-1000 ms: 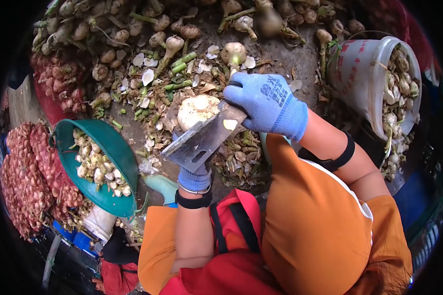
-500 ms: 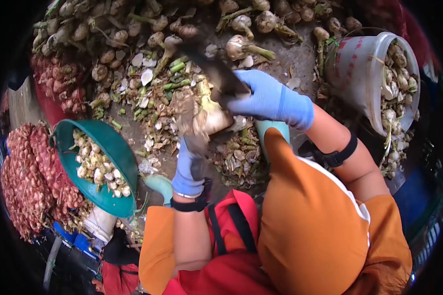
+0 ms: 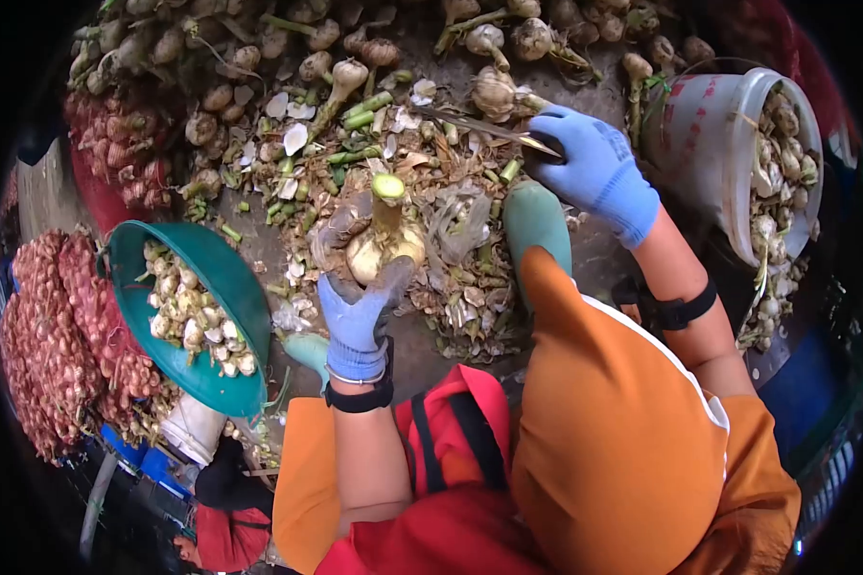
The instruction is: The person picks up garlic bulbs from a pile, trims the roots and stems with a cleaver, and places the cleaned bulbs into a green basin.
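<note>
The fingers of the left hand [image 3: 355,321] are wrapped around the garlic bulb [image 3: 369,257], low over the middle of the ground [image 3: 599,254]; its stem [image 3: 387,209] rises from it, cut end toward the camera; the right hand [image 3: 599,177] grips the knife [image 3: 489,129], the bulb lying left of it and nearer the body; half a second ago the blade was close against the bulb, whereas now they are apart, the right hand farther right.

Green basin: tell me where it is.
In the head view, the green basin sits tilted on the person's left, between the left hand and the red mesh sacks, with a white bucket by its near end.
</note>
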Demonstrator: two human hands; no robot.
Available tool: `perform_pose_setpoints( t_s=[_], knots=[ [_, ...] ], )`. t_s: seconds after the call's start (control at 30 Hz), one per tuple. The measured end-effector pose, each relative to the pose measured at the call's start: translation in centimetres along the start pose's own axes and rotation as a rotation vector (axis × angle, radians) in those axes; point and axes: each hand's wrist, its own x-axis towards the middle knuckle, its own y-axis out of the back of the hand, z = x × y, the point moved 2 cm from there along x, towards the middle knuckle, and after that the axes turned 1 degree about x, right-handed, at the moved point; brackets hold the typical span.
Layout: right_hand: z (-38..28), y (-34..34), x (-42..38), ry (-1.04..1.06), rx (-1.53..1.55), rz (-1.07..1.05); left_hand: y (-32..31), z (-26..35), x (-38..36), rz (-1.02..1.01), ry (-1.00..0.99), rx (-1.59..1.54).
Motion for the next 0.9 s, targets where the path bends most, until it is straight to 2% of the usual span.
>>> perform_pose_setpoints(
  t_s=[0.07,0.13,0.17,0.2,0.3,0.4,0.47,0.5,0.53,0.6,0.7,0.73,0.8,0.83,0.87,0.9],
  knots=[
    [-0.3,0.7,0.7,-0.060,-0.001,-0.036,-0.2,0.0,0.9,0.011,0.085,-0.081],
    [0.9,-0.4,1.1,0.241,-0.177,0.332,-0.5,0.0,0.8,-0.002,-0.025,-0.039],
    [1.8,-1.1,1.6,0.230,-0.306,0.307,-0.6,-0.2,1.0,-0.019,-0.045,-0.056],
    [2.8,-2.1,2.0,0.233,-0.306,0.309,-0.7,-0.2,0.9,-0.017,-0.048,-0.056],
    [5.6,-4.9,3.2,-0.069,-0.114,0.172,-0.8,-0.1,0.9,0.013,-0.048,-0.029],
    [6.9,-5.7,3.7,-0.124,-0.075,0.229,-1.0,-0.4,1.5,-0.027,-0.076,-0.079],
    [8.4,-6.7,4.1,-0.145,-0.096,0.218,-0.9,-0.7,2.1,0.021,-0.139,-0.119],
    [9.0,-7.2,4.3,-0.107,-0.134,0.284,-0.2,-0.9,2.6,-0.037,-0.182,-0.131],
    [9.6,-7.7,4.3,-0.069,-0.172,0.348,0.6,-0.7,2.7,0.002,-0.218,-0.248],
    [9.6,-7.4,4.2,-0.092,-0.200,0.292,2.6,0.5,3.9,-0.026,-0.265,-0.365],
    [9.4,-7.7,4.3,-0.123,-0.205,0.231,6.1,0.7,4.0,0.168,-0.207,-0.332],
    [9.5,-7.9,4.4,-0.138,-0.187,0.226,6.5,0.5,4.1,0.161,-0.208,-0.332],
    [9.8,-8.2,4.3,-0.101,-0.071,0.209,4.9,0.5,4.5,0.124,-0.008,-0.534],
    [10.0,-8.8,4.1,-0.081,-0.030,0.291,3.0,0.1,4.7,0.121,0.017,-0.559],
    [10.1,-9.3,4.1,-0.123,-0.017,0.242,-0.4,0.5,4.6,0.187,-0.037,-0.359],
    [9.7,-9.1,4.0,-0.126,0.002,0.241,-4.0,1.0,4.0,0.079,-0.080,-0.323]
  ],
)
